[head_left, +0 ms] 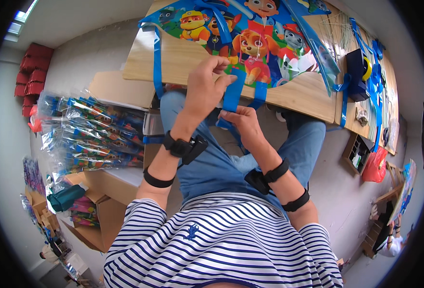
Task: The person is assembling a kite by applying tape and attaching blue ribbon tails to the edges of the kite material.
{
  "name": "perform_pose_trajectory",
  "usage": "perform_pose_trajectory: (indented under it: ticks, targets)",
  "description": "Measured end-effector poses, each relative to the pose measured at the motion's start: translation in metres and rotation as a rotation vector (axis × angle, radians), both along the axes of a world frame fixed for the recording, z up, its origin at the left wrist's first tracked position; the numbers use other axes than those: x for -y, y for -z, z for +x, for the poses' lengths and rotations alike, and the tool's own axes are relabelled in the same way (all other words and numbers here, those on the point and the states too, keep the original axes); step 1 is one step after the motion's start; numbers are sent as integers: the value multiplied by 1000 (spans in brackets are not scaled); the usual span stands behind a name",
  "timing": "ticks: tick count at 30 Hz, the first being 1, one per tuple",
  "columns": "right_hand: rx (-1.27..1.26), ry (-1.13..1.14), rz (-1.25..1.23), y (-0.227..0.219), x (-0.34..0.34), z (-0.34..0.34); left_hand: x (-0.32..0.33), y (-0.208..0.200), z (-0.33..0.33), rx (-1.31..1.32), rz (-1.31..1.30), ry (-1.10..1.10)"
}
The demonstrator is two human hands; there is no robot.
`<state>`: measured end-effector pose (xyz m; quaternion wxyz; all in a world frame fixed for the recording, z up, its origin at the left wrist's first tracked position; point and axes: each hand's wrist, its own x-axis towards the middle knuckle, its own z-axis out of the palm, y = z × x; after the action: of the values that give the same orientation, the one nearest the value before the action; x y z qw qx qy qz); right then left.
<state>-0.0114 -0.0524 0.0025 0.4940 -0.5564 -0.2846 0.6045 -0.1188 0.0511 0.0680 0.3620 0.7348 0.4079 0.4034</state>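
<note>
A short length of flat blue ribbon [234, 91] stands upright between my hands, just off the near edge of the table. Its lower end is pinched between the thumb and fingers of my right hand [247, 126]. With fingers curled, my left hand [204, 90] has its thumb against the ribbon's upper part. Beyond them, a printed plastic kite sheet [255, 53] with cartoon dogs lies on the wooden table [178, 60]. Another blue ribbon [157, 62] hangs over the edge at the left, and a blue strip [260, 93] hangs just right of my hands.
On the right are thin rods [334, 33], a dark tape dispenser [356, 72] with a yellow roll [366, 68] and blue ribbons. Stacked packed kites in clear bags [96, 134] stand at the left, above an open cardboard box [109, 216]. A red bag [375, 165] sits on the floor.
</note>
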Motion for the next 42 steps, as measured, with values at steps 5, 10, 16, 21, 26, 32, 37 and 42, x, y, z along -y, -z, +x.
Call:
perform_pose_trajectory:
  ticks: [5, 10, 16, 21, 26, 32, 37, 42]
  targets:
    - [-209, 17, -258, 25, -6, 14, 32, 31, 0, -264, 295, -5]
    - [-337, 97, -248, 42, -4, 11, 45, 58, 8, -432, 346, 182]
    - [-291, 56, -312, 59, 0, 19, 40, 68, 18, -525, 347, 186]
    - [-266, -19, -323, 70, 2, 21, 38, 74, 22, -574, 371, 183]
    - [-334, 75, -340, 55, 0, 17, 37, 74, 25, -559, 357, 177]
    - [-314, -13, -324, 70, 5, 26, 37, 69, 31, -568, 368, 175]
    - [-320, -23, -306, 70, 7, 28, 37, 70, 33, -568, 368, 170]
    - [-326, -20, -293, 71, 9, 29, 36, 69, 36, -568, 383, 167]
